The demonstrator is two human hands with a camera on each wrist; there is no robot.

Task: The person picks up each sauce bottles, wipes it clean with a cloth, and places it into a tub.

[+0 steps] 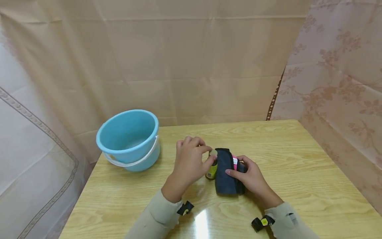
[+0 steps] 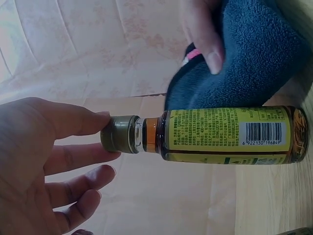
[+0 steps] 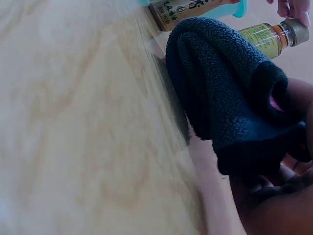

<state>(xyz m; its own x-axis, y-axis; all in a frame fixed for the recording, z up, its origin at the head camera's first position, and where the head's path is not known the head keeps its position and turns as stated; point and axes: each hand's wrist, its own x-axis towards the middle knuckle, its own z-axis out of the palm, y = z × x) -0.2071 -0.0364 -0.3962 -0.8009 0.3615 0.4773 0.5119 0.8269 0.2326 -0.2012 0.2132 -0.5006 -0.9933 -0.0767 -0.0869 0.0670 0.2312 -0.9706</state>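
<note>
My left hand (image 1: 190, 161) pinches the olive-coloured cap (image 2: 120, 134) of a small glass bottle (image 2: 215, 134) between thumb and forefinger. Its other fingers hang loosely bent. A yellow-green label with a barcode wraps the bottle, which stands upright on the table (image 1: 298, 172). Just right of the bottle is a folded dark blue towel (image 1: 224, 177), fuzzy in the right wrist view, with a bit of pink and a white tag showing. My right hand (image 1: 253, 177) grips the towel at its right side, thumb on the front face; the fingers behind are partly hidden.
A light blue bucket (image 1: 143, 146) with a white handle stands at the table's left. Beside the towel in the right wrist view, another item with a brownish printed label (image 3: 183, 12) is partly visible. Beige curtains (image 1: 191, 66) hang behind the table.
</note>
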